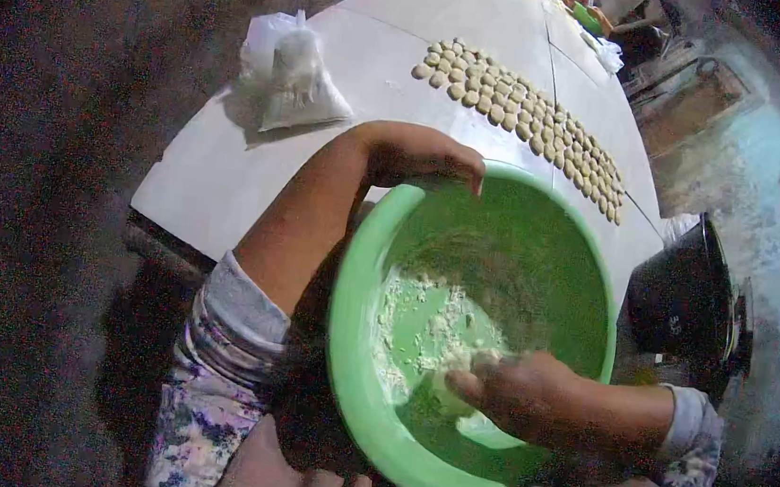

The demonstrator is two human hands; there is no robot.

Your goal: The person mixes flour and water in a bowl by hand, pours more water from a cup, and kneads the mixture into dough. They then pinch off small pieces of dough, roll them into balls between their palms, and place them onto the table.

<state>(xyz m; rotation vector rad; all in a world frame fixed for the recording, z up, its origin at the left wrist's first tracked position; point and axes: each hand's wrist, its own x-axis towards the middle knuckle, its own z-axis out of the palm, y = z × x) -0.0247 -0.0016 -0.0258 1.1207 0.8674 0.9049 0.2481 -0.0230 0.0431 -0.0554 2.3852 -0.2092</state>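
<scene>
A green plastic basin (357, 335) is tilted toward me at the table's near edge, above my lap. White floury crumbs of dough (443, 330) cling to its inner floor and side. My left hand (428, 157) is closed over the far rim, fingers hooked inside. Inside the basin, near its right side, my right hand (517, 390) is curled with its fingertips by the crumbs. A pale patch shows under those fingers, but blur hides whether it is something held.
Rows of small round dough pieces (527, 115) lie on the white tabletop (362, 60). A clear plastic bag of white powder (302, 82) stands at the left edge. To the right is a black bucket (684, 293). Blurred items crowd the far end.
</scene>
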